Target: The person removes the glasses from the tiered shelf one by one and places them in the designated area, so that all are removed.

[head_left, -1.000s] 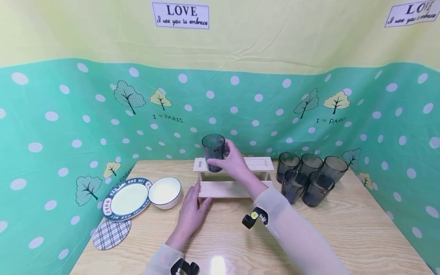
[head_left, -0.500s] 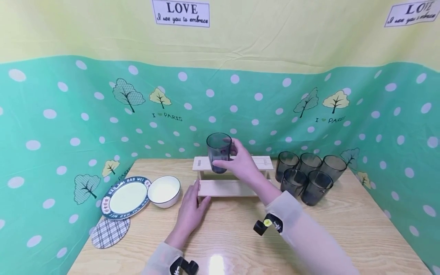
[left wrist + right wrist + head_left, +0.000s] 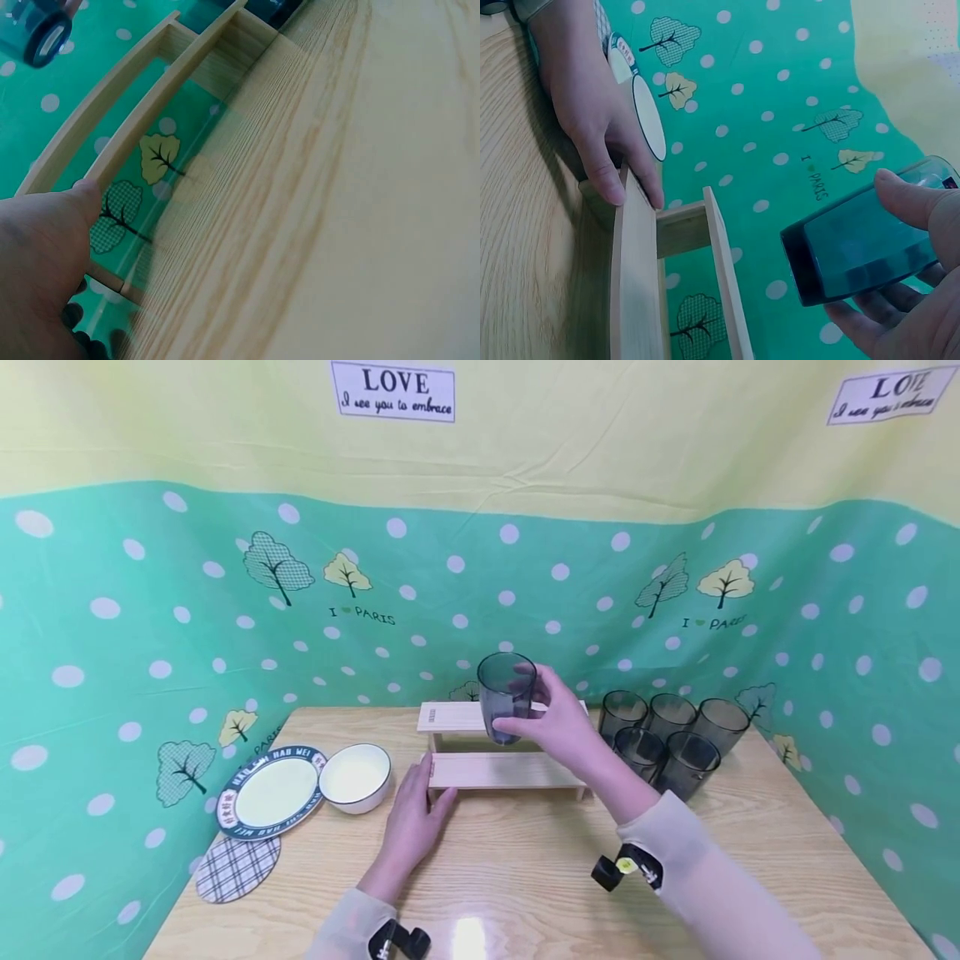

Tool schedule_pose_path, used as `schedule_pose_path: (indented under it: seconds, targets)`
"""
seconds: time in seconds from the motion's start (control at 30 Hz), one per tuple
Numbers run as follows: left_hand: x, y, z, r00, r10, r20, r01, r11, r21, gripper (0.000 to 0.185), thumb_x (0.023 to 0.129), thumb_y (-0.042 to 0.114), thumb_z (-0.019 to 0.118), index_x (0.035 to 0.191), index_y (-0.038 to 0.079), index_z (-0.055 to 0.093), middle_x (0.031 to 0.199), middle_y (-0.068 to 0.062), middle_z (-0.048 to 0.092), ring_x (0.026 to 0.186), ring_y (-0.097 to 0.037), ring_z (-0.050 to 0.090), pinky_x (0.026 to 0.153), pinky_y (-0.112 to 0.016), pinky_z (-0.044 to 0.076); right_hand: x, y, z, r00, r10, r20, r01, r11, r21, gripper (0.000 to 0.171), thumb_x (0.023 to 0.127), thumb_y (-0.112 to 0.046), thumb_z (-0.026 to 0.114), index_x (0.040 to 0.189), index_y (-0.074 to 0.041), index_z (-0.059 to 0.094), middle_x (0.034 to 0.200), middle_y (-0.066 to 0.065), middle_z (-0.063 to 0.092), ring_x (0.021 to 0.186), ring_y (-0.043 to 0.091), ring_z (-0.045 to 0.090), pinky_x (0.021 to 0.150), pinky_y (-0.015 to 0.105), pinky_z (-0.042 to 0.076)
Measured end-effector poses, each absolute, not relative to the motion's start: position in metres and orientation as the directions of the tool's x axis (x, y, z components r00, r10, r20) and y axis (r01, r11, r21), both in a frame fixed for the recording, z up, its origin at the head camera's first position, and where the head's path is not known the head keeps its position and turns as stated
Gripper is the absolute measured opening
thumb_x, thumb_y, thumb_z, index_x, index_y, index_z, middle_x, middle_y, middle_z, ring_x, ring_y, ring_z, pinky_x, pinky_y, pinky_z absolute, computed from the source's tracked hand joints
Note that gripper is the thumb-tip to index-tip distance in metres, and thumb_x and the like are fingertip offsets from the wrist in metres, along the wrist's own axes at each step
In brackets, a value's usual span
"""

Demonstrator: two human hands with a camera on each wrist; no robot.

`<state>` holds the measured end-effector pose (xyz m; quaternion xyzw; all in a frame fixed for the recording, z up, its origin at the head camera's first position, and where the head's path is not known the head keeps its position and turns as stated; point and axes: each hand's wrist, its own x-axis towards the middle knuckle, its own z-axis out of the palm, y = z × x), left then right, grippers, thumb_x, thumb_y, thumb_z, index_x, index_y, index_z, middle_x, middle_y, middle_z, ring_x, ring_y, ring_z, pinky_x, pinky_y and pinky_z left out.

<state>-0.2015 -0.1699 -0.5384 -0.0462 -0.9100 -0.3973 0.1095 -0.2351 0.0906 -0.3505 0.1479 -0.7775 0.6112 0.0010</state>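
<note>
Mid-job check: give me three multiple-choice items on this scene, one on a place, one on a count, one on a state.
1. Where is the white bowl?
A. left of the wooden rack
B. on its top shelf
C. among the cups

2. How many grey cups stand grouped on the table at right?
A. three
B. five
C. seven

3. The cup in the right hand is
A. resting on the table
B. held in the air
C. lying on its side

Key: 1 A, it sits beside the plate; 2 B, five grouped cups; 3 B, the wrist view shows its base clear of the rack.
</note>
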Motion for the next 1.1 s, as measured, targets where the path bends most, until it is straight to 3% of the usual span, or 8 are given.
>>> schedule_pose_path:
  seconds: [0.17, 0.57, 1.1]
  targets:
    - [-0.201, -0.170, -0.540, -0.969, -0.001, 0.249, 0.182, 0.680, 0.710, 0.085, 0.110, 0.036, 0.072, 0.175, 0.004, 0.027, 0.170, -0.027, 0.041, 0.160, -0.046, 0.034, 0.129, -0.065, 0.030, -0.225, 0.104, -0.346, -0.956, -0.235, 0.175, -0.227, 0.217, -0.949, 0.089, 0.087, -0.014, 0.098, 0.160, -0.021, 0.049, 0.144, 0.006, 0.065, 0.131, 0.031, 0.067, 0.106, 0.045, 0.061]
    - [-0.201, -0.170, -0.540, -0.969, -0.005, 0.246, 0.175, 0.688, 0.704, 0.083, 0.110, 0.037, 0.071, 0.174, 0.003, 0.030, 0.172, -0.031, 0.036, 0.161, -0.050, 0.029, 0.130, -0.067, 0.027, -0.204, 0.139, -0.347, -0.964, -0.207, 0.164, -0.214, 0.249, -0.945, 0.093, 0.085, -0.014, 0.099, 0.162, -0.021, 0.046, 0.148, 0.008, 0.064, 0.137, 0.033, 0.065, 0.108, 0.039, 0.059]
    - [-0.201, -0.168, -0.539, -0.976, -0.005, 0.215, 0.152, 0.691, 0.707, 0.083, 0.111, 0.040, 0.069, 0.175, 0.006, 0.027, 0.173, -0.031, 0.033, 0.163, -0.049, 0.026, 0.129, -0.068, 0.027, -0.174, 0.199, -0.344, -0.975, -0.125, 0.185, -0.219, 0.379, -0.899, 0.097, 0.087, -0.027, 0.098, 0.166, -0.019, 0.042, 0.150, 0.010, 0.063, 0.141, 0.030, 0.061, 0.107, 0.020, 0.054]
